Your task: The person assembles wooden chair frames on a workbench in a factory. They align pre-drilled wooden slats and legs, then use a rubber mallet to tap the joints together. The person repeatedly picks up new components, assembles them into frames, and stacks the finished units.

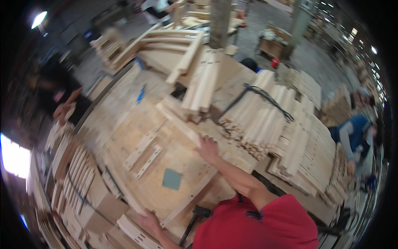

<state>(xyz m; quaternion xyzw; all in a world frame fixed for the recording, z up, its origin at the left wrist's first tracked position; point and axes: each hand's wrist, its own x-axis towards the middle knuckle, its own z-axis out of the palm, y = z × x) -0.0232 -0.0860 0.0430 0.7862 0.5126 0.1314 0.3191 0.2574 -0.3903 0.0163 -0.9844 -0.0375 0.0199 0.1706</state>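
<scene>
A light plywood board (120,145) lies in front of me, with wooden rails along its sides. My left hand (150,223) is closed around the near end of the left rail (130,197), its fingers partly blurred. On the right, my right hand (208,150) rests with spread fingers on the end of the far rail (178,123). Another rail (190,200) runs along the near right side. Two short drilled wooden pieces (141,148) and a grey-green square (171,179) lie on the board. Near my body is a black-headed hammer (201,212).
Strapped bundles of wooden strips (265,112) fill the right side. More strips (203,83) lie beyond the board, by a post (219,25). Stacked wooden parts (78,178) stand at left. A blue tool (141,94) lies on the table. Other people work at left and right.
</scene>
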